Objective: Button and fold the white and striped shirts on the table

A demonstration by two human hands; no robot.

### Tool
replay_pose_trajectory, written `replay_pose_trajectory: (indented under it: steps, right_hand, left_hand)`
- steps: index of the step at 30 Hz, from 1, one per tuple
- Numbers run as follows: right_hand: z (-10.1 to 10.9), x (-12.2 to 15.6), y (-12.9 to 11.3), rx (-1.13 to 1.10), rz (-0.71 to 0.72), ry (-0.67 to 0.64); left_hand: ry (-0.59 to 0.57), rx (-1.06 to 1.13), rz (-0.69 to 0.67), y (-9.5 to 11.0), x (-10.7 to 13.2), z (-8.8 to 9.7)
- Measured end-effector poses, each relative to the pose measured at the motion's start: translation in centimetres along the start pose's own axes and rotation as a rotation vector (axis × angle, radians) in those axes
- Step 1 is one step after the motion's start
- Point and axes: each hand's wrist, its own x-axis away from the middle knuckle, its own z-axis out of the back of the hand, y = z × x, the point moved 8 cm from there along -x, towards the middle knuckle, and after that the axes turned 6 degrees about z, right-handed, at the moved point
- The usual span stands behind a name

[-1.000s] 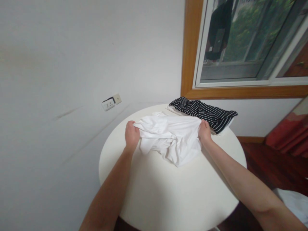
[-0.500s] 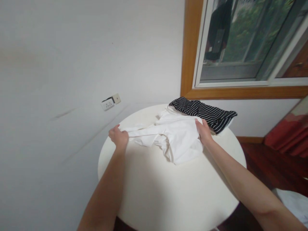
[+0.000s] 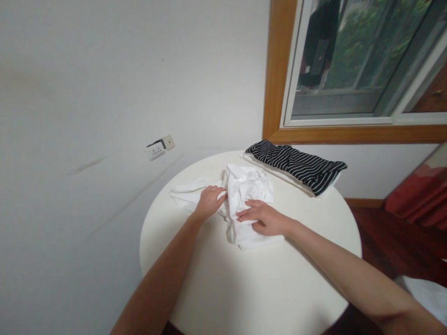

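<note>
On the round desk (image 3: pixel 244 288) | white shirt (image 3: pixel 249 188) bunched mid-desk | left hand (image 3: pixel 209 202) fingers pinching its fabric | right hand (image 3: pixel 266 218) flat on it, fingers spread | striped shirt (image 3: pixel 296 165) folded behind, apart | wall socket (image 3: pixel 159 148) left.

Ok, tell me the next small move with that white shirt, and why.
Probably pull the bunched middle flat. The white shirt lies crumpled on the round table, with the left hand and right hand both pressing on it, close together, and one part trailing left.
</note>
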Motion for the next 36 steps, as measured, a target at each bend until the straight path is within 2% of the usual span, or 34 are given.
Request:
replay_pose_trajectory:
  steps: [2,3,5,7,8,10,12,14,16,19,22,25,29,33,36]
  right_hand:
    - [1.5,0.2,0.0,-0.099,-0.018,0.071]
    - [2.5,0.4,0.6,-0.132,-0.059,0.147]
    - [4.6,1.6,3.0,-0.129,-0.201,0.352]
    - [6.1,3.5,5.9,-0.026,-0.37,0.541]
    - [6.4,4.5,7.3,0.049,-0.449,0.595]
    - [6.1,6.0,9.8,0.2,-0.596,0.605]
    - [5.1,6.9,11.7,0.315,-0.71,0.536]
    - [4.1,7.0,12.9,0.385,-0.753,0.474]
    - [3.6,6.5,13.4,0.407,-0.738,0.456]
    - [3.6,5.1,13.5,0.329,-0.658,0.479]
    - [4.0,4.4,13.4,0.103,-0.614,0.581]
    - [4.7,5.2,13.3,-0.155,-0.647,0.764]
    - [7.0,7.3,13.2,-0.249,-0.666,1.025]
    - [10.1,10.7,13.8,-0.222,-0.697,1.285]
    - [12.2,12.4,14.1,-0.189,-0.692,1.333]
  left_hand:
    - [0.05,0.129,0.019,-1.1,-0.3,1.5]
    - [0.097,0.213,0.05,-1.9,-0.4,2.5]
    - [0.216,0.376,0.159,-4.0,-0.3,4.6]
    - [0.331,0.479,0.284,-6.5,0.3,6.5]
    - [0.381,0.499,0.335,-7.7,0.6,7.2]
    - [0.471,0.474,0.407,-10.0,1.4,8.6]
    - [0.527,0.383,0.444,-11.7,2.0,9.4]
    - [0.555,0.265,0.458,-12.8,2.3,9.7]
    - [0.554,0.153,0.435,-13.0,2.3,9.4]
    - [0.447,0.05,0.347,-12.2,1.6,7.6]
    - [0.235,0.005,0.279,-11.4,0.8,4.9]
    - [0.155,-0.03,0.276,-11.6,0.7,3.9]
    - [0.226,-0.016,0.385,-13.4,1.5,5.3]
    - [0.353,-0.086,0.621,-16.0,3.4,7.5]
    - [0.466,-0.164,0.794,-17.5,5.3,8.7]
